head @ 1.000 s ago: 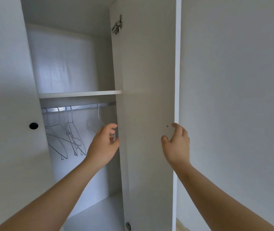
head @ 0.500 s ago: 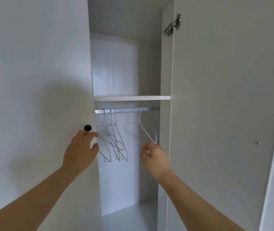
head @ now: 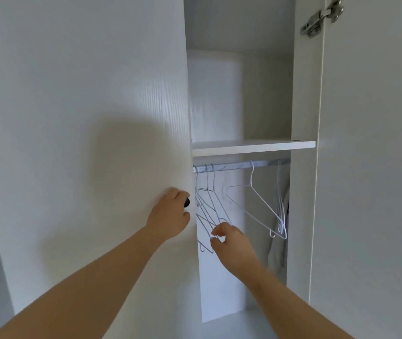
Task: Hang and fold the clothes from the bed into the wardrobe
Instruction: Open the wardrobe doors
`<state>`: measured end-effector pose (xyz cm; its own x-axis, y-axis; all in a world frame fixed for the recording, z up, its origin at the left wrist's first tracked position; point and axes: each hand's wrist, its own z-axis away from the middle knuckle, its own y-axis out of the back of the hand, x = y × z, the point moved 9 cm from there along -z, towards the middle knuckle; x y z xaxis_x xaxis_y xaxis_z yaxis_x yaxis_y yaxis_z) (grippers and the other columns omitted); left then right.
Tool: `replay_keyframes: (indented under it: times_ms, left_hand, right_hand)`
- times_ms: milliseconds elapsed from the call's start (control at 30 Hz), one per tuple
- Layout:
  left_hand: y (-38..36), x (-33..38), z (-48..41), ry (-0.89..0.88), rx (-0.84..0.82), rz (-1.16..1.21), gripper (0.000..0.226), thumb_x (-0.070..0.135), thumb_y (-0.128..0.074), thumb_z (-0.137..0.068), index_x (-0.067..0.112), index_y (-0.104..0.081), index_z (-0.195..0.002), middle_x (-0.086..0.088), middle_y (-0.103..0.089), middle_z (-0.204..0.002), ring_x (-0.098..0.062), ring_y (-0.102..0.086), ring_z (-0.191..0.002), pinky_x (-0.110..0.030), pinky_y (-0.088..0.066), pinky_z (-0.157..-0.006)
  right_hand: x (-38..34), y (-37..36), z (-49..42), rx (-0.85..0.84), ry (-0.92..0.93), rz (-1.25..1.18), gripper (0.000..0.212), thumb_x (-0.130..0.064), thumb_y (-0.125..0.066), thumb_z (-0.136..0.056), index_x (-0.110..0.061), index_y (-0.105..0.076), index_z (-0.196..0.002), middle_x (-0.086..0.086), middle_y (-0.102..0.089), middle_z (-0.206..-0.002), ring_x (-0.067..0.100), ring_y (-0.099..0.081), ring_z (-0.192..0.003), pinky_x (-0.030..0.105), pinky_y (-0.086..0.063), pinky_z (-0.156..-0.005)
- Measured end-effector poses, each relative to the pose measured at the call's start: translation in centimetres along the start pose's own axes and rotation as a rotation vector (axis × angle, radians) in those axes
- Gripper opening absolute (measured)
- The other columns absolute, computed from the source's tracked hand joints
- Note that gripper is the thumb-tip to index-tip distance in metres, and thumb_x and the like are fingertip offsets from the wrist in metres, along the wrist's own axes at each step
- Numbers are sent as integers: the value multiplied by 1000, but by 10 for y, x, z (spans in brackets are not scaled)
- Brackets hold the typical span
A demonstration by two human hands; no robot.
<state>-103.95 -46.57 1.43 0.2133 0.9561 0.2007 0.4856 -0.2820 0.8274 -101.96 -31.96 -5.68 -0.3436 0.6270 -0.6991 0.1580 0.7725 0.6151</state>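
At the left side of the wardrobe [head: 266, 99], the white left door [head: 72, 130] fills the view. The left hand [head: 170, 216] is at the door's right edge, with fingers and thumb curled about the black knob [head: 187, 202]. Right of the door, a white shelf [head: 253, 146] spans the opening, with a metal rail [head: 234, 165] just beneath it. A cluster of wire hangers [head: 208, 206] hangs at the left end of the rail, tilted and overlapping. The right hand [head: 235, 244] is at the lower wires of this cluster, thumb and forefinger curled close together; whether they pinch a wire cannot be told. A single white hanger [head: 256, 206] hangs near the middle of the rail, apart from the cluster. At the right end hang further hangers [head: 280, 216], beside a strip of pale cloth [head: 277, 250] against the side wall. The right door [head: 371, 179] stands open, its metal hinge [head: 321, 17] at the top.
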Motion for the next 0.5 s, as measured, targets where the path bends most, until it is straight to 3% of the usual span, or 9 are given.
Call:
replay_keyframes:
  times_ms: [100, 267, 500]
  left_hand:
    - [3, -1, -7, 46, 65, 47, 24, 11, -47, -90, 8, -54, -113, -5, -45, -120, -20, -51, -98, -21, -34, -74]
    - [18, 14, 13, 55, 172, 81, 12, 16, -49, -91, 8, -55, -98, -3, -48, -104, -16, -46, -78, -22, -33, -67]
    - [71, 44, 119, 140, 430, 211, 10, 13, -60, -85, 6, -54, -81, 5, -40, -85, -17, -46, -65, -19, -29, -57]
  right_hand:
    - [9, -3, -1, -7, -17, 5, 23, -24, -48, -93, -20, -55, -115, -3, -55, -120, 7, -51, -79, 19, -38, -73]
    - [15, 8, 11, -4, -22, -40, 22, -22, -49, -93, -19, -57, -113, -3, -56, -120, 8, -50, -90, 18, -37, -78]
    - [-10, 25, 57, -48, 56, -153, 16, -21, -50, -92, -22, -58, -106, -9, -52, -101, 10, -51, -82, 21, -40, -70]
